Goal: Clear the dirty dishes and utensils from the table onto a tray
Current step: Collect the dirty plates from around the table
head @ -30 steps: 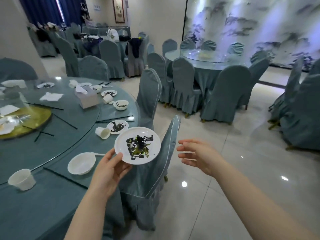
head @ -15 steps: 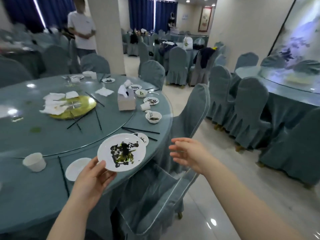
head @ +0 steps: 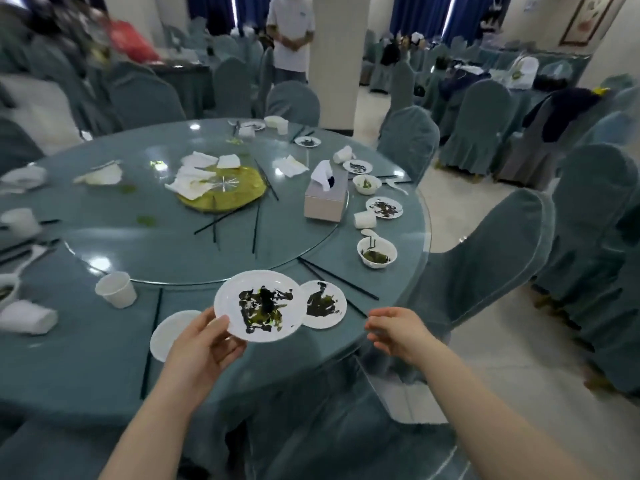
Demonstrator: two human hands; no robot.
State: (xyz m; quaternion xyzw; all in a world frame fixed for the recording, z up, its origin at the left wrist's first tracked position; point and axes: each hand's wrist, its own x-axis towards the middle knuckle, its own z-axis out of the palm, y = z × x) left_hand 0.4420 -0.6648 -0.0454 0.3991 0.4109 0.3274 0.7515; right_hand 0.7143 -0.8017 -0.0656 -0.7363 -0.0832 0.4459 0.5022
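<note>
Above the near edge of the round table with the grey-blue cloth (head: pixel 86 358), our left hand (head: pixel 201 351) pinches the rim of a white round plate smeared with dark green scraps (head: pixel 260 305). Our right hand (head: pixel 398 332) hangs beside it, fingers loosely curled, holding nothing. A second soiled white plate (head: pixel 323 304) lies just behind.

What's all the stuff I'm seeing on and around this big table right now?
Dirty white round plate: one, held above the near table edge.
Second dirty white plate: one, on the table beside it.
White bowl with green scraps: one, right side.
White paper cup: one, upright, near left.
Grey tissue box: one, on the glass turntable.
Black chopsticks: several, scattered.
Grey-blue covered chairs: many, around.
Left hand: holds the plate.
Right hand: empty, fingers relaxed.
</note>
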